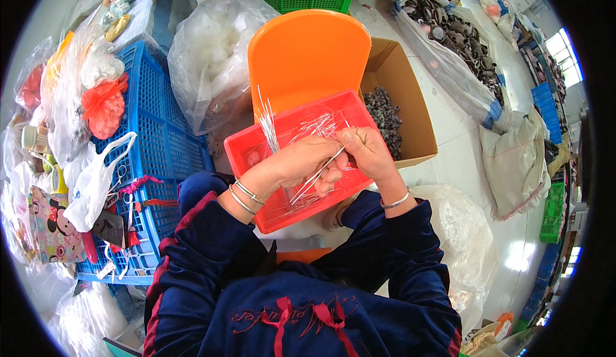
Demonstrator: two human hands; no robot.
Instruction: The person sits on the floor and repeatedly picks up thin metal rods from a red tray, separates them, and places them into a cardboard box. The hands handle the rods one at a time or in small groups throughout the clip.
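Observation:
Over a red plastic tray (239, 153), my two hands meet at the fingertips. My left hand (307, 159) is closed around a few thin whitish wires (319, 176), whose free ends slant down toward the tray floor. The fingers of my right hand (369, 155) are pinched at the wires' upper end, touching the left fingers; the exact grip point is partly hidden. A bundle of similar straight wires (267, 126) stands up out of the tray beyond my left wrist. More loose wires (321, 126) lie scattered inside the tray, behind the hands.
Beyond the tray rises an orange chair back (309, 49). A cardboard box (417, 126) with small grey pieces stands to its right, a clear bag of white fluff (215, 49) to its left. Blue crates (151, 113) flank my left side; a sack of dark pieces (455, 42) lies far right.

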